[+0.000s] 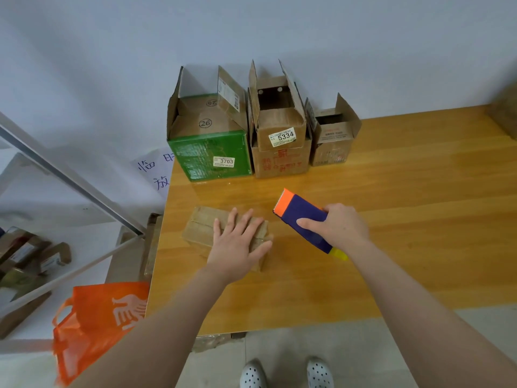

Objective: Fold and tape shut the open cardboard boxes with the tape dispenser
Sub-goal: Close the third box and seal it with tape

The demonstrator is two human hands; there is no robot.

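Head view: at the centre of the frame a small folded cardboard box (200, 228) is pressed down on the bench (405, 233) by the left hand (237, 247), its grip spread flat. Just to the right the tape dispenser (300, 217) is held by the right hand (342, 228), grip curled round it. Three open boxes (281, 152) are lined above

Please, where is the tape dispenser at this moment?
In the head view, the tape dispenser is held in the right hand over the wooden table, just right of the small box that the left hand presses.
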